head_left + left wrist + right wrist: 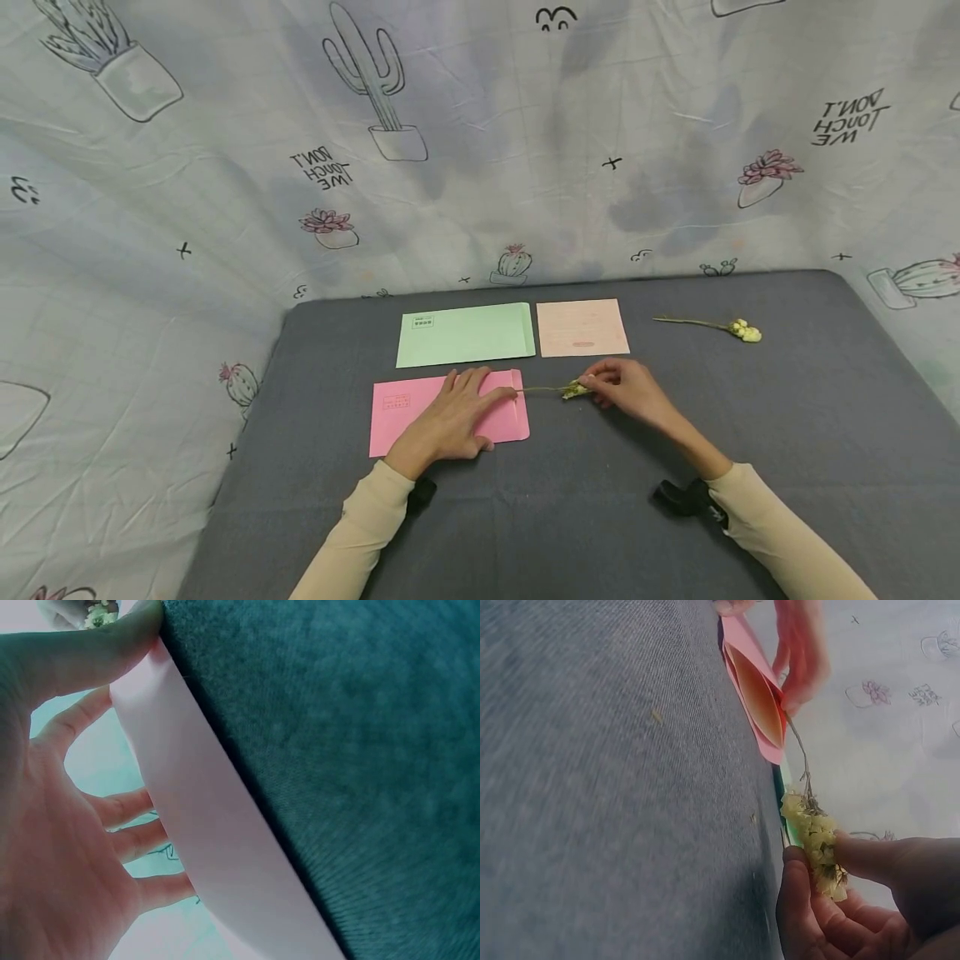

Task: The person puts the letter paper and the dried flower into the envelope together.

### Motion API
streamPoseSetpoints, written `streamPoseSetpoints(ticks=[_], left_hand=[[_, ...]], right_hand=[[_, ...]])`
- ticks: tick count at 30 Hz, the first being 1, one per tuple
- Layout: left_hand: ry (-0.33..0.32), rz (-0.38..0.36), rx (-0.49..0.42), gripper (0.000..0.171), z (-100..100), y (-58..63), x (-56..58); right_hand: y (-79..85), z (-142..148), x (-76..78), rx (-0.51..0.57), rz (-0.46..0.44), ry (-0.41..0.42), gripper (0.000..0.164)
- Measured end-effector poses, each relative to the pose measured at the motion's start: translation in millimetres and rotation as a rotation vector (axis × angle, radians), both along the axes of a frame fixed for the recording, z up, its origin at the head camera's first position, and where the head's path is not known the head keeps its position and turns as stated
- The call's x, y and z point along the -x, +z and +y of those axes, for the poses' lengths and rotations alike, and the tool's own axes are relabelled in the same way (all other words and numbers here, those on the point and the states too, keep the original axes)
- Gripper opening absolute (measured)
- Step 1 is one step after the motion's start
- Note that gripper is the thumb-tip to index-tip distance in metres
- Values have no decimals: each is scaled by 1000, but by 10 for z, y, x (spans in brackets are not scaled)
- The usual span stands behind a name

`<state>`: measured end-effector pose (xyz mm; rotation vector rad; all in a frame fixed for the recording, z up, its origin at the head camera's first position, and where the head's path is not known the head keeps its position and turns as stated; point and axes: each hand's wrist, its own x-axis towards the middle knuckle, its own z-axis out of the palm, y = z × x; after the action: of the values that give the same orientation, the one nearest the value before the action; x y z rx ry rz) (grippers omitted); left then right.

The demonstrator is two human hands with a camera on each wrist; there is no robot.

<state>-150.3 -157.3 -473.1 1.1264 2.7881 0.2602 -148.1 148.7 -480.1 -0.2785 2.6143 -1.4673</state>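
A pink envelope [408, 408] lies on the grey table, its right end gaping in the right wrist view. My left hand [453, 417] grips it across its width, thumb at the near edge and fingers spread toward the far edge. The index fingertip touches the mouth's upper edge. My right hand [626, 390] pinches the yellow head of a dried flower [814, 840] between thumb and fingers. Its thin stem [542, 388] points left, the end meeting the envelope's mouth by my left index finger. Whether the stem tip is inside cannot be told.
Behind the pink envelope lies a green envelope [465, 335], with a smaller peach envelope [582, 329] to its right. Another dried yellow flower [744, 331] lies at the far right. A patterned cloth [480, 167] hangs behind the table.
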Motion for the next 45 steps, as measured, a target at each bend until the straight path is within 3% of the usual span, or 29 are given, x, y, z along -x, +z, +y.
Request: streamPoseSetpoints(ticks=[13, 20, 25, 32, 40, 45], left_hand=[[6, 1, -1, 79, 27, -1, -53], [11, 0, 9, 79, 40, 5, -82], [13, 2, 14, 78, 46, 7, -102], [17, 8, 12, 78, 60, 11, -132], [29, -1, 17, 78, 69, 12, -169], [35, -3, 22, 78, 70, 9, -187]], right_hand=[[-10, -122, 17, -17, -51, 10, 25], [17, -193, 26, -92, -45, -1, 23], [43, -246, 31, -87, -29, 7, 23], [43, -278, 29, -28, -62, 52, 27], [-28, -161, -11, 154, -161, 134, 32], [-12, -144, -22, 158, -167, 122, 32]])
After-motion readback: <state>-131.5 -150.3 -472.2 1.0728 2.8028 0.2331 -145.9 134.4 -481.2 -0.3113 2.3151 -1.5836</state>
